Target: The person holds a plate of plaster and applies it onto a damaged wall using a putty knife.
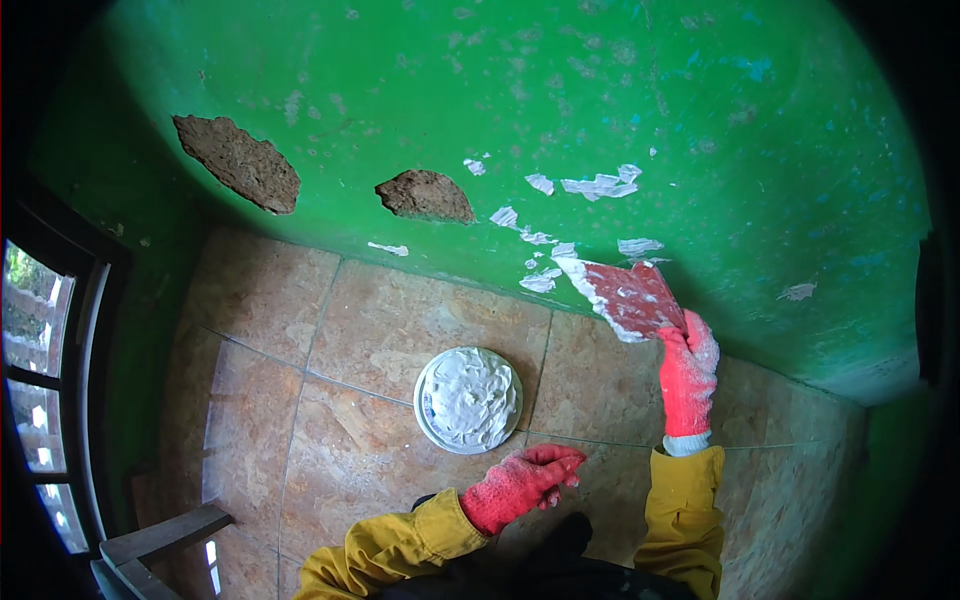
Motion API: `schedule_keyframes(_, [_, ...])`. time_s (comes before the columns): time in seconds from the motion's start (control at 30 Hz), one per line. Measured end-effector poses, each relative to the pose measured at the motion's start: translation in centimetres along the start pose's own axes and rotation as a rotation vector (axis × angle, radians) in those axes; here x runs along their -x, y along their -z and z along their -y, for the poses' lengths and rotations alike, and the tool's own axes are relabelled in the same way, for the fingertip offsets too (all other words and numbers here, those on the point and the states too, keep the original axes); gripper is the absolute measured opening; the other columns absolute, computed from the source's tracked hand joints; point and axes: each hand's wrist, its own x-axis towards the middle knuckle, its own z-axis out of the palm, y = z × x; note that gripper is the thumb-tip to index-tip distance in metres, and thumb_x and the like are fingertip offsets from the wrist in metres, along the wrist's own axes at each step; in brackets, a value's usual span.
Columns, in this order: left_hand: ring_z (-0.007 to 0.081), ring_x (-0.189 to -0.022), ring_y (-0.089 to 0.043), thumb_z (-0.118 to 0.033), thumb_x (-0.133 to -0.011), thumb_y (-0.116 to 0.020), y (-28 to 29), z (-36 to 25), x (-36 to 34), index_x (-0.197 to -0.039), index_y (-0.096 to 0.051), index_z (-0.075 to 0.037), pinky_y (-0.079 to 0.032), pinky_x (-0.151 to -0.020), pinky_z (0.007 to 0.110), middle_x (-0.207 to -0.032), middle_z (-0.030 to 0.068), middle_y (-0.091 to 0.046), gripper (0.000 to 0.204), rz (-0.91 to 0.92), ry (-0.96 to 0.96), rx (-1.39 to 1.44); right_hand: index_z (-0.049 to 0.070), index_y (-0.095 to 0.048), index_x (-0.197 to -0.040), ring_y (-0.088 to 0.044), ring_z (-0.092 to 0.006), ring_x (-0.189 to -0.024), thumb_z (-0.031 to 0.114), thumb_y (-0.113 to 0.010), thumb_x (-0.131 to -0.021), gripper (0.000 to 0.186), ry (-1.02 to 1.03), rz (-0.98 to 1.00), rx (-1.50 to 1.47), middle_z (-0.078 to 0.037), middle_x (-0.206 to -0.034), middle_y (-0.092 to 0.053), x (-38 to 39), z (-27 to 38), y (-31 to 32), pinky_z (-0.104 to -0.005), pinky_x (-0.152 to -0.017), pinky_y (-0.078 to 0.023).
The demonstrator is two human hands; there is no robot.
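Head view looks down on a person in red gloves and yellow sleeves. Right hand point(688, 375) is clamped on a putty-smeared red scraper point(630, 297) pressed against the green wall point(620, 90). Left hand point(520, 485) hangs loosely curled, holding nothing, near a round tub of white filler point(468, 399) on the tiled floor point(370, 330). Pressing too hard could probably flake more paint around the bare patches point(240, 160).

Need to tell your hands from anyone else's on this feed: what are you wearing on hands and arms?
Both hands wear red knitted gloves, left hand and right hand; the right glove shows a white cuff. Both arms are in mustard-yellow sleeves.
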Motion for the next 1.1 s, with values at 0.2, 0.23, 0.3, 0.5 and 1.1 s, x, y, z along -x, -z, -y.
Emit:
schedule_keyframes(0.2, [0.007,-0.057,-0.051,-0.032,-0.088,-0.049,3.2,-1.8,2.6,-0.103,-0.058,-0.006,-0.042,-0.051,0.02,-0.077,0.0016,-0.058,0.031,-0.229,-0.147,-0.039,-0.003,-0.052,-0.108,-0.052,-0.0123,-0.08,0.0,-0.051,-0.081,0.027,-0.306,0.147,-0.582,-0.005,-0.095,-0.056,1.4,-0.2,-1.6,-0.0262,-0.071,-0.044])
schedule_keyframes(0.23, [0.0083,-0.057,-0.051,-0.031,-0.087,-0.049,4.9,-2.2,3.9,-0.1,-0.059,-0.006,-0.042,-0.051,0.021,-0.075,0.0025,-0.058,0.03,-0.334,-0.211,-0.012,-0.002,-0.049,-0.112,-0.054,-0.0135,-0.081,0.001,-0.051,-0.082,0.03,-0.4,0.14,-0.635,-0.006,-0.098,-0.056,2.1,0.1,-2.0,-0.0278,-0.07,-0.046])
schedule_keyframes(0.3, [0.0096,-0.055,-0.052,-0.028,-0.087,-0.05,9.0,-2.0,5.7,-0.098,-0.059,-0.004,-0.042,-0.05,0.022,-0.072,0.0044,-0.059,0.028,-0.595,-0.349,0.028,-0.001,-0.046,-0.116,-0.055,-0.0146,-0.081,0.002,-0.05,-0.083,0.034,-0.494,0.148,-0.69,-0.007,-0.101,-0.056,3.7,0.1,-2.6,-0.0294,-0.069,-0.048])
schedule_keyframes(0.5, [0.0147,-0.061,-0.053,-0.041,-0.084,-0.051,18.4,0.3,5.7,-0.106,-0.051,-0.002,-0.045,-0.054,0.028,-0.084,0.0088,-0.057,0.044,-0.914,-0.271,0.03,-0.001,-0.043,-0.116,-0.055,-0.0171,-0.091,0.009,-0.046,-0.087,0.031,-0.556,0.288,-0.831,-0.007,-0.103,-0.054,6.5,-0.9,-3.3,-0.0362,-0.076,-0.049])
schedule_keyframes(1.1, [0.0178,-0.067,-0.054,-0.058,-0.083,-0.04,17.0,2.5,1.3,-0.101,-0.055,-0.001,-0.045,-0.059,0.031,-0.083,0.0088,-0.059,0.062,-0.808,-0.117,-0.021,0.006,-0.058,-0.101,-0.048,-0.0126,-0.084,0.02,-0.057,-0.082,0.024,-1.091,0.43,-1.064,-0.001,-0.091,-0.056,12.6,-7.8,-8.2,-0.03,-0.076,-0.038])
